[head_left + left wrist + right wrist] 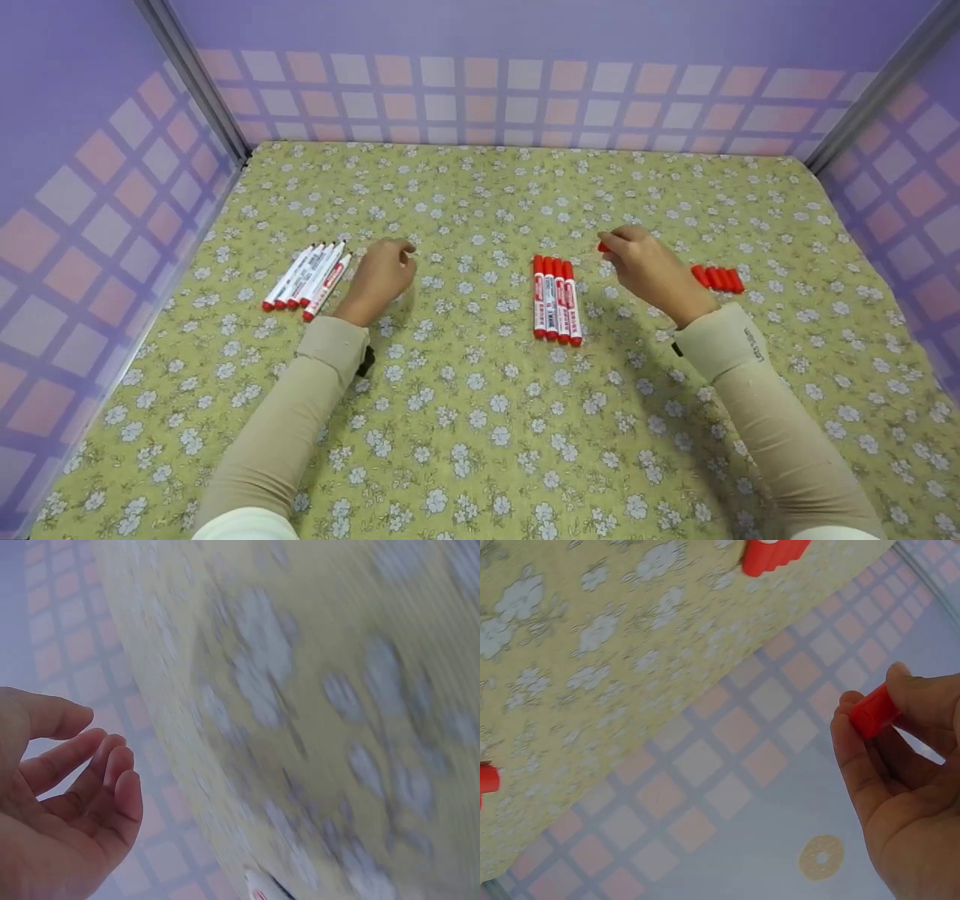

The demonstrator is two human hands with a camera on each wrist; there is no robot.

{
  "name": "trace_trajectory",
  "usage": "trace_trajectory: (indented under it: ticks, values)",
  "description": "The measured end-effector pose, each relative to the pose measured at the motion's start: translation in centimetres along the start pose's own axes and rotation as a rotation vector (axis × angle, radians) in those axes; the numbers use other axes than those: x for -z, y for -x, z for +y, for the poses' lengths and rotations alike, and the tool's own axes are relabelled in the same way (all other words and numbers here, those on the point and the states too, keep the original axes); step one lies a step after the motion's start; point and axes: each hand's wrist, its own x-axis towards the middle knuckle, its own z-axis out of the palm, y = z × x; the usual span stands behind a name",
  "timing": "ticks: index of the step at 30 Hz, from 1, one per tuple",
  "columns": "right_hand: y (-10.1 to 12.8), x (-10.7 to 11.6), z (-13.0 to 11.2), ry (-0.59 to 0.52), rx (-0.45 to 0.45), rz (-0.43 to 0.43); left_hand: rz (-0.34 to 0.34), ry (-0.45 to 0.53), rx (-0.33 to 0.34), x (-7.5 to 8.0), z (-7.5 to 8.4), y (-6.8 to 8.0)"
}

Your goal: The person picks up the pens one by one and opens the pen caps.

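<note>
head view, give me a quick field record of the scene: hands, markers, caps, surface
left hand: loosely curled, holds nothing, beside the uncapped markers
right hand: pinches one red cap at the fingertips, raised above the cloth
uncapped markers: five in a slanted row at the left, white barrels
capped markers: four side by side in the middle, red caps pointing away
loose caps: a row of red caps right of the right hand
surface: floral cloth, yellow-green with white flowers
walls: purple panels with a checked pattern
</note>
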Motion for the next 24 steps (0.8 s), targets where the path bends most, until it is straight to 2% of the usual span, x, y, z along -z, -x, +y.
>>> trace_trajectory:
  ticks: [6, 9, 14, 17, 24]
  values:
    - [0.7, 0.0, 2.2, 0.0, -0.067, 0.068, -0.055, 0.09, -0.051, -2.0, 2.3, 0.2]
    - [1.1, 0.2, 3.4, -0.014, -0.109, 0.086, -0.1, 0.14, -0.048, -2.9, 3.5, 0.3]
    - [2.0, 0.6, 5.3, -0.065, -0.227, 0.045, -0.162, 0.222, -0.031, -4.4, 5.4, 0.3]
    - [2.6, 0.9, 6.3, -0.109, -0.31, 0.016, -0.189, 0.244, -0.043, -5.3, 6.3, 0.4]
    - [4.2, 1.7, 8.5, -0.236, -0.477, -0.004, -0.239, 0.23, -0.039, -7.5, 8.1, 0.0]
